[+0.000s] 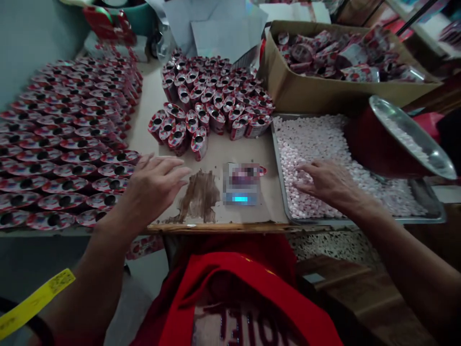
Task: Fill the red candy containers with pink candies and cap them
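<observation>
My left hand (154,185) is over the table at the right edge of the tight rows of red printed containers (72,156), its fingers stretched out and nothing seen in them. Over the small white pellets (306,139) in a metal tray (283,180) is my right hand (326,185). Its thumb and forefinger are apart, and the fingertips are close to or touching the pellets. Between my hands lies a small device like a scale (241,197) with a glowing blue display. On it is a reddish thing, blurred out, whose kind I cannot make out.
A looser group of similar containers (216,96), with dark round openings, stands behind the device. A tilted metal bowl (406,139) with pellets rests on the tray's right side. Behind it is a cardboard box (298,91) full of printed wrappers. The table edge (223,228) runs before me.
</observation>
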A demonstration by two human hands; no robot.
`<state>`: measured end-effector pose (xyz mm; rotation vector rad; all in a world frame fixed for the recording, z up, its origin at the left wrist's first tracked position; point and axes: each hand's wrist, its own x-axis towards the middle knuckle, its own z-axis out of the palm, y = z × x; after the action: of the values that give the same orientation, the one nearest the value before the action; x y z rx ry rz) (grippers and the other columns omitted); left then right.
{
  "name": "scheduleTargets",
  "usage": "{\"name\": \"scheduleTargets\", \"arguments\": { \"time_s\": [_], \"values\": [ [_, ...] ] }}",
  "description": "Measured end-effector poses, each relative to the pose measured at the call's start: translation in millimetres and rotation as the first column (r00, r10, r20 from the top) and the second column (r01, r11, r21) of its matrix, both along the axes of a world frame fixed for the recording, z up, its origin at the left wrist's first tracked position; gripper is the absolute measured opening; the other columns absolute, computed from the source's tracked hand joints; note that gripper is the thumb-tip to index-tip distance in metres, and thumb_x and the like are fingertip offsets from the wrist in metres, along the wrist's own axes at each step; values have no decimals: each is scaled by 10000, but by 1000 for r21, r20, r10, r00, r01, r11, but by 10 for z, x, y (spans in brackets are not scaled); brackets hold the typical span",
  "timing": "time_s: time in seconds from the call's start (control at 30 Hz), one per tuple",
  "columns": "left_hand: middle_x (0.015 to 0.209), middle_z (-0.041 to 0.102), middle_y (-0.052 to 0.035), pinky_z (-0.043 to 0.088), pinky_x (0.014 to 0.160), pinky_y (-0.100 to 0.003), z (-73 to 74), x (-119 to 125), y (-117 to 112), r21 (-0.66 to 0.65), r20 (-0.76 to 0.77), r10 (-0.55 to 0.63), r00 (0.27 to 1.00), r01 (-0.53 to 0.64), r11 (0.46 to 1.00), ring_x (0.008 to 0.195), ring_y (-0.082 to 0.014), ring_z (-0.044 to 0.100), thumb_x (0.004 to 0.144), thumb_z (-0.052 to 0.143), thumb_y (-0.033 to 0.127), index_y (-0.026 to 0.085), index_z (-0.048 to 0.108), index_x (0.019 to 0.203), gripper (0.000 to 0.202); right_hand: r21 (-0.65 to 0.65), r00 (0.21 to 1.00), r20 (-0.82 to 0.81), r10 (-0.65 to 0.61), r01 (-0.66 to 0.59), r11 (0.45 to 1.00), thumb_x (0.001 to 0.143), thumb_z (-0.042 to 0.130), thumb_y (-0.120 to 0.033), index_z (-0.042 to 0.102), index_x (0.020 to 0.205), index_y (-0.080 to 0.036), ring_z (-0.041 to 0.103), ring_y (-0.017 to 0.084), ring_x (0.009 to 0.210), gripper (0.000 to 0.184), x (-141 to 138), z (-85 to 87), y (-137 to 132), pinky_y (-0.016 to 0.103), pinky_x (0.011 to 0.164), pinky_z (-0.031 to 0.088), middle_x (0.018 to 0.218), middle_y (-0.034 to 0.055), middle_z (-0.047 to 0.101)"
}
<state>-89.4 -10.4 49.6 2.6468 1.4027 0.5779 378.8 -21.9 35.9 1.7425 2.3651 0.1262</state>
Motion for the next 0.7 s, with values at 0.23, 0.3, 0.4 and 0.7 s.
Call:
{"name": "scheduleTargets", "arguments": {
  "time_s": [0.23, 0.3, 0.4, 0.7],
  "values": [
    [1281, 745, -66, 350, 1261, -641, -5, 362, 142, -79, 37, -87, 996, 90, 993, 1283, -332, 653, 968, 614, 174, 321, 785, 1153, 292, -99, 961, -134, -241, 229, 968, 901, 730, -250, 723, 907, -211, 499, 189, 653, 40, -17, 164, 98, 347, 626, 284, 804, 82, 706],
    [1273, 750, -80, 374, 1238, -645, -28, 340, 150, -84, -2, -85, 996, 85, 993, 1262, -339, 660, 974, 604, 180, 305, 785, 1167, 293, -184, 844, -344, -410, 368, 911, 817, 786, -186, 740, 811, -208, 504, 174, 628, 51, 78, 262, 135, 345, 630, 319, 686, 38, 667],
    [1238, 759, -92, 397, 1215, -638, -54, 324, 167, -112, -25, -85, 996, 81, 990, 1216, -345, 680, 966, 613, 182, 298, 793, 1153, 284, -348, 483, -615, -623, 543, 764, 799, 798, -197, 788, 803, -190, 486, 146, 570, 13, 203, 370, 131, 348, 602, 326, 620, 12, 630],
    [1237, 766, -110, 544, 1090, -467, -78, 633, 226, -157, 166, -61, 984, 88, 984, 1183, -288, 701, 940, 721, 180, 193, 755, 1244, 306, -469, 152, -788, -597, 479, 742, 711, 852, -243, 799, 849, -157, 508, 135, 565, 171, 62, 374, 96, 342, 570, 343, 661, 52, 665]
  ]
}}
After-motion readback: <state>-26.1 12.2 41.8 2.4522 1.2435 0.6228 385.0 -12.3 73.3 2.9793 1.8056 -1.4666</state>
